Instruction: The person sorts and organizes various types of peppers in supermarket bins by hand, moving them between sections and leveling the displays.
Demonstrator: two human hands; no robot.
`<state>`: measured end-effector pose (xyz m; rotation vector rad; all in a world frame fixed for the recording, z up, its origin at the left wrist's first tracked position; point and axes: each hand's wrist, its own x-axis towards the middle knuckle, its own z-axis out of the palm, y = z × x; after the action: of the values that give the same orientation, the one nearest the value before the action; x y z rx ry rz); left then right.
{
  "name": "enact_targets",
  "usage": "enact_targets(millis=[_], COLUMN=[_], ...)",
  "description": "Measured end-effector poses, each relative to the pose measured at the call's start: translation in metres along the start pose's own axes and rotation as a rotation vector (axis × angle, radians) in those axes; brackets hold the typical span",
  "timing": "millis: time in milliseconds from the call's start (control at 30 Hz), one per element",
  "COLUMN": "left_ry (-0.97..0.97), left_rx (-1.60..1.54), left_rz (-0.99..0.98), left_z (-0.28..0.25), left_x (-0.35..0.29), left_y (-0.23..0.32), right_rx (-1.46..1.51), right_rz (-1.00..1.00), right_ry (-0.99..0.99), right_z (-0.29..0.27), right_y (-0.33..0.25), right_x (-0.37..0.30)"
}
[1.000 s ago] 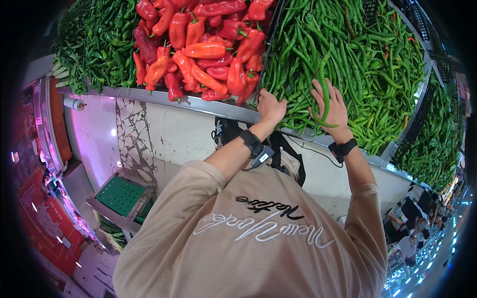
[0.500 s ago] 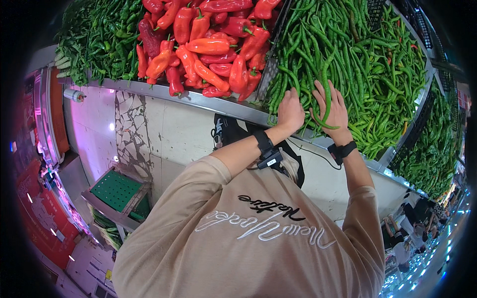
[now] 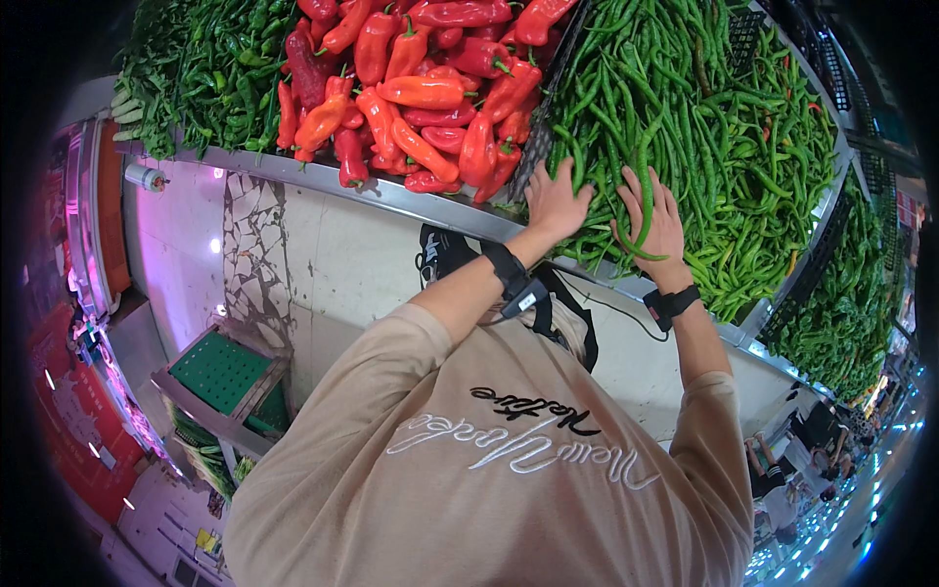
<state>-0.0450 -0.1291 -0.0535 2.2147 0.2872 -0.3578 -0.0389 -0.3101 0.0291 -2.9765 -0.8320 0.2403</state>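
My left hand point(image 3: 558, 203) rests at the near left edge of a heap of long green chili peppers point(image 3: 646, 88). Its fingers are spread, thumb out to the right, and a curved green chili lies by its fingertips. Beside it, my right hand point(image 3: 659, 223) lies on the same heap with its fingers stretched out. One long chili point(image 3: 645, 181) runs over the fingers of that hand, its curled end reaching toward the wrist. Whether the fingers pinch it I cannot tell. A black strap with a small device is on each wrist.
Red peppers point(image 3: 430, 93) fill the section to the left, past a black divider point(image 3: 540, 137). Dark green peppers point(image 3: 230, 88) lie farther left. A metal ledge point(image 3: 391, 193) edges the stand. Smaller green chilies point(image 3: 753, 249) lie right. A green crate point(image 3: 220, 372) stands behind at left.
My left hand has shifted a little left and its fingers have opened from a closed bunch. The right hand stays nearly in place, the long chili still across it.
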Motion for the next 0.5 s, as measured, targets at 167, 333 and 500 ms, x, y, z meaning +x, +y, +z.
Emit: enact_targets(millis=[167,333,500], left_ry=[-0.190,-0.225,-0.337], left_rx=[-0.057,-0.127,-0.099], left_rz=[-0.086,-0.006,0.025], left_z=[0.024,0.028,0.018], left_x=[0.021,0.008,-0.001], left_y=[0.009,0.025,0.050], right_rx=[-0.019,-0.050,-0.095], right_rz=[-0.010,-0.010,0.020], right_ry=[-0.010,-0.051,-0.120], right_z=[0.000,0.002,0.005], right_y=[-0.001,0.000,0.004], right_x=[0.003,0.001,0.000])
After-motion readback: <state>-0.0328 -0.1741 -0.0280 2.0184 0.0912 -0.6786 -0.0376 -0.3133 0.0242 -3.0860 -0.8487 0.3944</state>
